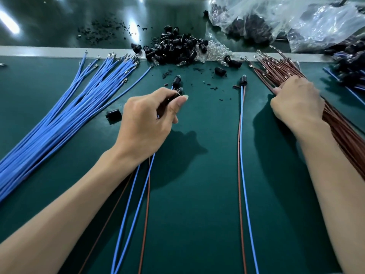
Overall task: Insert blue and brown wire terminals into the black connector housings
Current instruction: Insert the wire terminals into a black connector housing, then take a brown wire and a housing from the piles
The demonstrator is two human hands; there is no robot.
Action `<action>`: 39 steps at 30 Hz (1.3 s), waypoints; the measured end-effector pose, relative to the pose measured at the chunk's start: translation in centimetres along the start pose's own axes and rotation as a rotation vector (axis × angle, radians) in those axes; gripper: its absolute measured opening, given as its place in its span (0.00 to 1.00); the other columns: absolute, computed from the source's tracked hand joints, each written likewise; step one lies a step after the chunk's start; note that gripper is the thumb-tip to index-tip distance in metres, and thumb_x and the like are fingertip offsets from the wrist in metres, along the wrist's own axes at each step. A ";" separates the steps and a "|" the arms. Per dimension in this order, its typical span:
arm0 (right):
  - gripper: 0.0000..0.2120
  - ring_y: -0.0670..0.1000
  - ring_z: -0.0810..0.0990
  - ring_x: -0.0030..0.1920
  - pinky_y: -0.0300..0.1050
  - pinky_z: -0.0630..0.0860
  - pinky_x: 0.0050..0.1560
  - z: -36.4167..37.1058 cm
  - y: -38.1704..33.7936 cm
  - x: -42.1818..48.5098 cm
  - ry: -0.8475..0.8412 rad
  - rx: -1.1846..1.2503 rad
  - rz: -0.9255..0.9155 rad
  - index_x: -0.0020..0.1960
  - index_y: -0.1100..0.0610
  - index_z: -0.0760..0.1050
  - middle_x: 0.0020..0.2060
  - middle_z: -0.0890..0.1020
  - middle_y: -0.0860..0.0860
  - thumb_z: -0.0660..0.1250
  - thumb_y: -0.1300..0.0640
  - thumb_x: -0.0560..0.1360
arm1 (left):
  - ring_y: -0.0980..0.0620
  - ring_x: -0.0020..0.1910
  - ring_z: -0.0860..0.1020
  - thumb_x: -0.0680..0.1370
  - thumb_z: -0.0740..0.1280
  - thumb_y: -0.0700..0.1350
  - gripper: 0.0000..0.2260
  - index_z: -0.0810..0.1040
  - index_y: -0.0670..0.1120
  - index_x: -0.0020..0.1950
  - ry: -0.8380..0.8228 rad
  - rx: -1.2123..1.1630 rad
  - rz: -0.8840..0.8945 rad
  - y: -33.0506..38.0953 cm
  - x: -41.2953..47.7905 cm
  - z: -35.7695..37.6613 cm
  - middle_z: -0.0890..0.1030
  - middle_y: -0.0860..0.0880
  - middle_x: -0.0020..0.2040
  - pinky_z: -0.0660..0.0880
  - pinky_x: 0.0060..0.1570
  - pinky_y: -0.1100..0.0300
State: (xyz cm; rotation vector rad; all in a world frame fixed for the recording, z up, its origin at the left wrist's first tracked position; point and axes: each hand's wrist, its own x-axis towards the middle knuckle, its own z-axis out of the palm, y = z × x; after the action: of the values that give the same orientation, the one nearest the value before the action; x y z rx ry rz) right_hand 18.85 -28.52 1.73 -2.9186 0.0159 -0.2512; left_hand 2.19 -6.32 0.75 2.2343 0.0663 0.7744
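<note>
Two hands engaged. The left hand pinches a black housing between thumb and curled fingers, closed snugly round it, with the nose pointing away from the palm. Blue and brown leads trail back under that wrist. A second housing lies just beyond the thumb tip on the mat. The right hand sits on the brown wires with its fingers curled down into the bundle, apparently teasing out one strand. The fingertips are hidden behind the knuckles, so I cannot tell whether a single wire is yet isolated. The blue wires lie outboard of the back of the left hand, untouched. One finished lead lies between the two grips. Judgement: the step in hand is fetching a brown wire for the housing in the left pinch. To do it well, lift one strand only, then slide the right pinch forward until it sits close behind the metal terminal, which lies ahead of the fingers at the far end of the bundle. Keep the left thumb and fingers on the sides of the housing so its rear openings stay clear. Turn those openings toward the right hand. Line the terminal up with the empty opening, push straight without bending the wire, then give a light tug to confirm it has seated.
</note>
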 end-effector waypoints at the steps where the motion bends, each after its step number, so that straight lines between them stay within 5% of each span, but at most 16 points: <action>1: 0.18 0.64 0.72 0.62 0.57 0.70 0.60 -0.1 -0.1 0.0 -0.001 -0.001 0.003 0.64 0.63 0.72 0.62 0.74 0.63 0.61 0.52 0.80 | 0.57 0.31 0.78 0.79 0.64 0.49 0.11 0.80 0.42 0.49 0.000 -0.003 -0.002 0.0 0.0 0.0 0.79 0.52 0.30 0.74 0.33 0.63; 8: 0.14 0.64 0.74 0.60 0.54 0.71 0.59 -0.4 -0.2 -0.3 -0.060 0.089 0.025 0.60 0.58 0.77 0.59 0.77 0.63 0.63 0.52 0.79 | 0.56 0.31 0.78 0.79 0.65 0.49 0.11 0.81 0.42 0.49 -0.007 -0.011 0.000 0.1 -0.1 0.1 0.79 0.52 0.30 0.73 0.32 0.65; 14: 0.20 0.63 0.70 0.64 0.56 0.69 0.60 -0.1 -0.5 -0.6 -0.029 0.016 0.018 0.65 0.65 0.69 0.63 0.73 0.63 0.60 0.51 0.80 | 0.57 0.30 0.78 0.79 0.65 0.49 0.11 0.81 0.42 0.49 -0.009 -0.010 0.009 0.1 -0.1 0.2 0.79 0.52 0.30 0.73 0.32 0.66; 18: 0.22 0.64 0.73 0.61 0.56 0.70 0.60 -0.5 -0.2 -0.3 -0.061 0.017 0.052 0.64 0.61 0.73 0.61 0.75 0.64 0.63 0.46 0.78 | 0.61 0.29 0.77 0.79 0.65 0.50 0.12 0.81 0.42 0.48 -0.010 -0.011 0.012 0.1 -0.1 0.3 0.79 0.53 0.29 0.71 0.33 0.69; 30: 0.23 0.64 0.68 0.66 0.57 0.68 0.62 -0.5 -0.7 -0.9 -0.061 -0.073 0.026 0.68 0.68 0.63 0.65 0.70 0.65 0.62 0.57 0.79 | 0.58 0.30 0.78 0.79 0.66 0.47 0.09 0.81 0.42 0.47 -0.009 -0.013 0.025 0.2 -0.1 0.4 0.79 0.51 0.29 0.71 0.33 0.70; 33: 0.16 0.66 0.73 0.61 0.57 0.70 0.54 -1.1 -0.6 -1.1 0.065 0.023 0.019 0.64 0.66 0.65 0.60 0.75 0.66 0.59 0.58 0.80 | 0.59 0.30 0.78 0.79 0.65 0.48 0.10 0.81 0.42 0.48 -0.017 -0.028 0.022 0.2 -0.2 0.4 0.79 0.52 0.29 0.72 0.32 0.69; 35: 0.12 0.65 0.78 0.54 0.51 0.69 0.44 -1.9 -0.8 -1.3 0.246 0.150 -0.065 0.60 0.65 0.68 0.54 0.78 0.65 0.57 0.57 0.82 | 0.58 0.29 0.77 0.80 0.63 0.48 0.11 0.79 0.42 0.49 -0.036 -0.068 0.010 0.2 -0.1 0.3 0.79 0.53 0.30 0.71 0.32 0.69; 39: 0.11 0.50 0.77 0.42 0.24 0.64 0.43 -4.3 -2.3 -2.4 0.421 0.420 -0.362 0.58 0.65 0.74 0.46 0.82 0.59 0.58 0.60 0.81 | 0.55 0.31 0.79 0.81 0.60 0.46 0.09 0.76 0.42 0.49 -0.124 -0.222 0.010 0.7 -0.2 0.1 0.81 0.50 0.38 0.72 0.33 0.67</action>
State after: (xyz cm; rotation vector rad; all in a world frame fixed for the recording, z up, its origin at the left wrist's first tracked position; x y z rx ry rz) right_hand 15.77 -27.12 5.97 -2.3857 -0.4451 -0.8128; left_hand 1.97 -6.93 1.08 2.0666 -0.0869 0.6151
